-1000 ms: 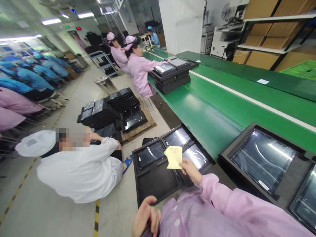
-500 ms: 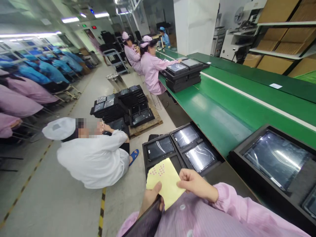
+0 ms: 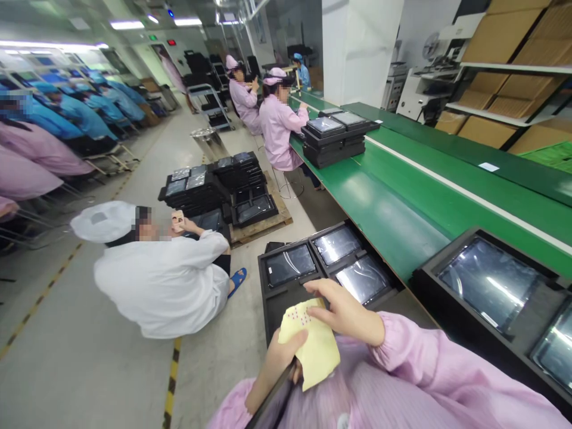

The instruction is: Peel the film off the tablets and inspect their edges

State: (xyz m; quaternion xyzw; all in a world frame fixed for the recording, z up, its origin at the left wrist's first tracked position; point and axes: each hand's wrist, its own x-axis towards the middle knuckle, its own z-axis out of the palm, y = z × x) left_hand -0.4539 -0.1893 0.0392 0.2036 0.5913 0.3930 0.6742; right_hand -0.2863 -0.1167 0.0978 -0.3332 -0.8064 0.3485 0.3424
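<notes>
A torn yellow paper [image 3: 319, 351] with small pink and purple marks is pinched in my left hand [image 3: 283, 351], thumb on top. My right hand [image 3: 344, 307] hovers at the paper's upper right edge with its fingers apart, the fingertips over or touching the marks. Just beyond my hands lies a black foam tray [image 3: 279, 301] with several dark glass panels, among them one panel [image 3: 290, 266] at the upper left. Something dark and flat is under my left forearm, partly hidden.
To the right, another black tray [image 3: 451, 244] with panels rests on the green table [image 3: 402, 196]. A person in white [image 3: 165, 283] crouches at the left near stacked trays [image 3: 192, 190]. Pink-coated people [image 3: 279, 128] sit farther along the table.
My right hand has let go of the paper's right edge and moved up and left over its marks, fingers spread. The paper has shifted slightly right and down. The crouching person's raised hand shows more.
</notes>
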